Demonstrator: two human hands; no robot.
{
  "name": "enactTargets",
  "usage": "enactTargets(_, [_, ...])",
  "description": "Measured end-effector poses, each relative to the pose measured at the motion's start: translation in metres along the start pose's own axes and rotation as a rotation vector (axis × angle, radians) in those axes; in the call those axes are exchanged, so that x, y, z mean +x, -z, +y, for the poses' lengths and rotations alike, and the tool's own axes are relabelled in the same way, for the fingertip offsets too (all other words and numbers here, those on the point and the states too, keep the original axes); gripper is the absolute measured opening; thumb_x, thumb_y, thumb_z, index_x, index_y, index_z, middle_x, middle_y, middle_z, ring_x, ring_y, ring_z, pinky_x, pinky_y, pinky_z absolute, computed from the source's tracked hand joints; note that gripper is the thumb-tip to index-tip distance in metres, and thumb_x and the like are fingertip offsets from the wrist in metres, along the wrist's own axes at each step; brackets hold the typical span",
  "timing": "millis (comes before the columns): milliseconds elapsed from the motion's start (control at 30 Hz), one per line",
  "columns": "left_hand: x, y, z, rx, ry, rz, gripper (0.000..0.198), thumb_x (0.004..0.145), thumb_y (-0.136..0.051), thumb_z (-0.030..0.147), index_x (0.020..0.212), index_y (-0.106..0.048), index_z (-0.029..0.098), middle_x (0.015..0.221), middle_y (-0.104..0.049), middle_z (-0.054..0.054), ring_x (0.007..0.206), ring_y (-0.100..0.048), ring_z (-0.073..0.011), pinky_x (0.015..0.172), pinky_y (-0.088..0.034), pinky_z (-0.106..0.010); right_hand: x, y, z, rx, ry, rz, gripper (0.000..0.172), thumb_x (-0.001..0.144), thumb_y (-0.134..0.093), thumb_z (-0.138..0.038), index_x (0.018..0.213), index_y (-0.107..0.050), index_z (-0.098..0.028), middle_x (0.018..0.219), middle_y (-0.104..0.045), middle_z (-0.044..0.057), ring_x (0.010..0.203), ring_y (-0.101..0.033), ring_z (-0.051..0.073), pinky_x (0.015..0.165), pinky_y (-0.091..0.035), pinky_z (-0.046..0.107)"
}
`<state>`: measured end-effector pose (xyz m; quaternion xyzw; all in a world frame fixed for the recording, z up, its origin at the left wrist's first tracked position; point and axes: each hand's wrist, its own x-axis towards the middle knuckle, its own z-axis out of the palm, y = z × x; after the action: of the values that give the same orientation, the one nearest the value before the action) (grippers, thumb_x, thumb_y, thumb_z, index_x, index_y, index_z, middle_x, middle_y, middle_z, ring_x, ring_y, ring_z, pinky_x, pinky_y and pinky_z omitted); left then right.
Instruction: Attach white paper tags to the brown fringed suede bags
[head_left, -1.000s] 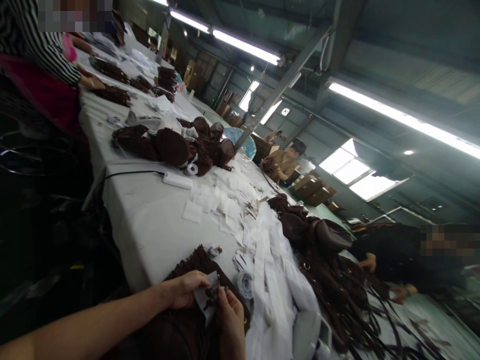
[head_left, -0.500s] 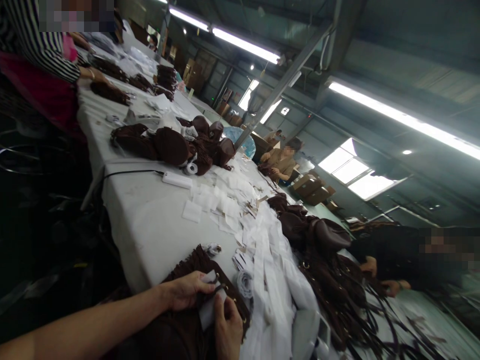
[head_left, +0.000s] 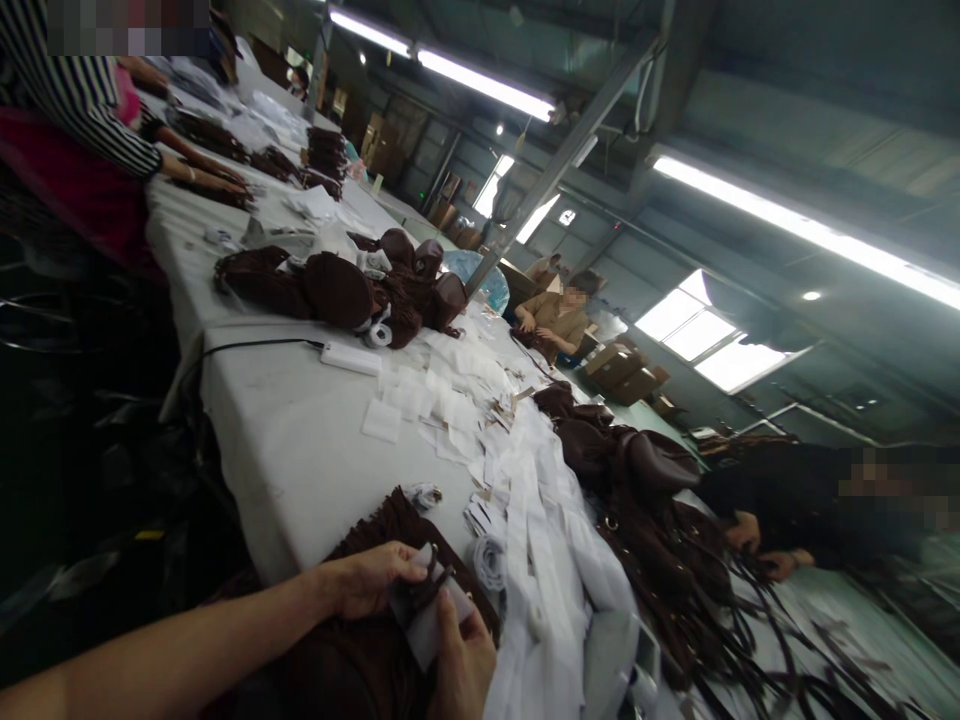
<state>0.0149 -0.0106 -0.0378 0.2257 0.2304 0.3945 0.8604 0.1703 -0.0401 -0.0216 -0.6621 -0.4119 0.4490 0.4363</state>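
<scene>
A dark brown fringed bag (head_left: 352,665) lies at the near edge of the white-covered table. My left hand (head_left: 379,578) pinches a pale sheet (head_left: 426,632) beside a dark strap with metal fittings. On the right side of that sheet, my right hand (head_left: 461,655) closes its thumb and fingers on it. Both hands are over the bag, close together. A white roll (head_left: 489,562) sits just right of the bag, and the fingers' undersides are hidden.
White strips and paper pieces (head_left: 525,500) run along the table (head_left: 277,440). Brown bags (head_left: 337,290) lie farther back, near a white power strip (head_left: 351,359). More bags and straps (head_left: 660,530) are at right, beside a person in black (head_left: 795,500). Another person wears stripes (head_left: 90,110).
My right hand has shifted slightly right and down, and the pale sheet between my hands is spread wider. The striped-sleeved person's arms have moved over the bags at back left.
</scene>
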Motion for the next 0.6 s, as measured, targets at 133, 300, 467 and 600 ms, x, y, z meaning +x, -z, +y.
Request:
enactTargets(133, [0.002, 0.003, -0.003, 0.042, -0.027, 0.025, 0.031, 0.06, -0.08, 0.027, 0.085, -0.072, 0.008, 0.074, -0.07, -0.006, 0.064, -0.063, -0.0147, 0.066, -0.047, -0.024, -0.011, -0.003, 0.002, -0.049, 0.06, 0.039, 0.05, 0.061, -0.07, -0.055, 0.09, -0.066, -0.014, 0.083, -0.073, 0.007, 0.083, -0.067, 0.027, 0.072, -0.052, 0.032])
enactTargets(300, [0.007, 0.0, -0.01, 0.116, -0.091, 0.099, 0.035, 0.058, -0.081, 0.033, 0.082, -0.071, 0.009, 0.072, -0.069, -0.006, 0.062, -0.061, -0.0152, 0.063, -0.045, -0.025, -0.02, -0.006, 0.005, -0.178, 0.076, 0.169, 0.053, 0.067, -0.063, -0.057, 0.101, -0.062, -0.016, 0.071, -0.071, 0.004, 0.067, -0.066, 0.024, 0.063, -0.05, 0.032])
enactTargets(467, [0.01, -0.004, -0.024, 0.308, -0.268, 0.305, 0.027, 0.06, -0.075, 0.034, 0.068, -0.068, 0.009, 0.057, -0.059, 0.001, 0.052, -0.048, -0.0098, 0.053, -0.034, -0.022, -0.023, -0.02, -0.004, -0.388, 0.184, 0.187, 0.041, 0.071, -0.059, -0.05, 0.093, -0.07, -0.017, 0.09, -0.072, 0.01, 0.087, -0.066, 0.028, 0.077, -0.049, 0.033])
enactTargets(600, [0.012, -0.002, -0.031, 0.383, -0.341, 0.417, 0.026, 0.063, -0.07, 0.033, 0.055, -0.061, 0.011, 0.05, -0.049, 0.005, 0.05, -0.037, -0.0079, 0.049, -0.025, -0.022, -0.021, -0.03, 0.001, -0.495, 0.349, 0.191, 0.04, 0.079, -0.05, -0.046, 0.09, -0.072, -0.014, 0.09, -0.07, 0.014, 0.085, -0.066, 0.027, 0.076, -0.048, 0.033])
